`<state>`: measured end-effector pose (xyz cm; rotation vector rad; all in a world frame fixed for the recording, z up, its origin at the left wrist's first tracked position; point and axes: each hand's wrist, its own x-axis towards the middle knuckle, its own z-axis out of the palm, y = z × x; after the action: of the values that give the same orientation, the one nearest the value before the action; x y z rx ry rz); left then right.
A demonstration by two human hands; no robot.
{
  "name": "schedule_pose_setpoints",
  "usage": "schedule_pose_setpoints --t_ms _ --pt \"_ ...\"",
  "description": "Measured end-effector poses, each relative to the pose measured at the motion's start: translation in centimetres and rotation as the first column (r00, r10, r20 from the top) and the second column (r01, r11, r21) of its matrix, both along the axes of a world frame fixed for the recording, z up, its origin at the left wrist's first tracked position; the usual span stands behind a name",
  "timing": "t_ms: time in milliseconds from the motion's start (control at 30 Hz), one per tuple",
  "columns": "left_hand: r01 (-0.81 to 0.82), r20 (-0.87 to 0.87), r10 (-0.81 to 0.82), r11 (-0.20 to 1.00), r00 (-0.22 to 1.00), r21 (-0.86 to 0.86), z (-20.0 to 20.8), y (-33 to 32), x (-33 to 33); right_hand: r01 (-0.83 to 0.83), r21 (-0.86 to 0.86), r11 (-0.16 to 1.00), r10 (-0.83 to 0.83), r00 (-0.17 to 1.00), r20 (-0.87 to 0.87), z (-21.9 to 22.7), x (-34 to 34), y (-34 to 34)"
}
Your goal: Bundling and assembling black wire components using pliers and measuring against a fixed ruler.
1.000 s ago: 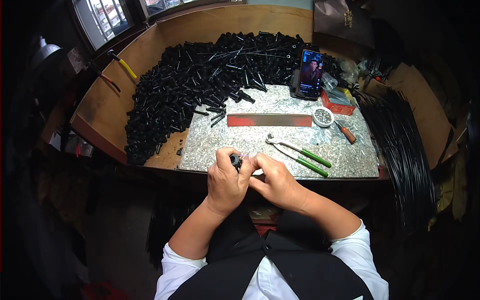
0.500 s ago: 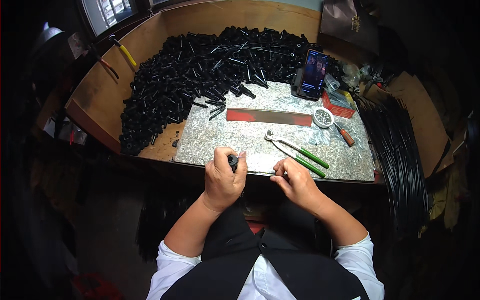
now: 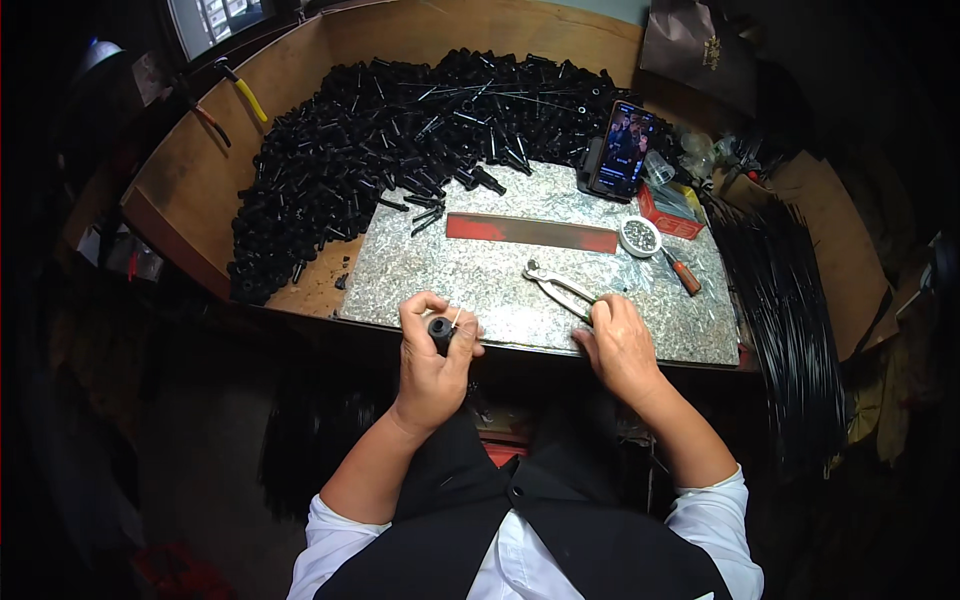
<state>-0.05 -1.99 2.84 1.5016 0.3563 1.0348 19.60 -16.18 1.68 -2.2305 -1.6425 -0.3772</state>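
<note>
At the near edge of the speckled stone slab (image 3: pixel 400 290), my left hand (image 3: pixel 428 375) is closed around a black cylindrical plastic part (image 3: pixel 440 334) with a hole in its end. A thin pale wire-like piece (image 3: pixel 457 317) sticks up by the thumb; I cannot tell what it is fixed to. My right hand (image 3: pixel 624 345) has its fingers wrapped over the green handles of end-cutting pincers (image 3: pixel 556 288), hiding most of the handles. The pincers' metal head lies to the far left of that hand, over the slab.
Black plastic parts (image 3: pixel 400 130) are heaped behind and left. A red-and-brown flat bar (image 3: pixel 530 234) crosses the slab. To the right are a white cup of small metal bits (image 3: pixel 640 237), an orange-handled tool (image 3: pixel 686 278), a red box (image 3: pixel 668 215), a phone (image 3: pixel 622 155) and long black strands (image 3: pixel 800 300).
My right hand has moved right onto the pincers' handles, which it did not touch before. My left hand has turned slightly, bringing the black part's holed end into clearer view.
</note>
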Motion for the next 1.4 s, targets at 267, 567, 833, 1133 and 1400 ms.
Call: schedule_pose_setpoints --t_ms 267,567,833,1133,1400 --pt "0.205 -0.068 -0.212 0.974 0.975 -0.098 -0.4 0.9 -1.1 0.050 -0.096 0.994 -0.048 0.999 0.023 -1.0 2.2 -0.1" --pt "0.197 -0.072 -0.198 0.980 0.978 -0.021 -0.8 0.8 -1.2 0.006 0.144 0.990 0.035 0.958 -0.284 0.0 2.2 -0.6" --pt "0.152 -0.105 -0.143 0.985 0.984 0.081 -2.0 1.1 -0.9 -0.097 0.047 0.994 0.106 0.788 -0.606 5.5 -1.1 -1.3" --pt "0.251 -0.124 -0.251 0.968 0.960 -0.019 -0.9 0.6 -0.5 -0.173 0.231 0.958 0.089 0.938 0.335 6.3 -1.7 -0.9" --pt "0.166 -0.055 -0.162 0.981 0.985 0.097 -1.4 0.1 0.3 -0.201 0.190 0.961 0.080 0.860 0.503 5.7 -2.1 -0.6"
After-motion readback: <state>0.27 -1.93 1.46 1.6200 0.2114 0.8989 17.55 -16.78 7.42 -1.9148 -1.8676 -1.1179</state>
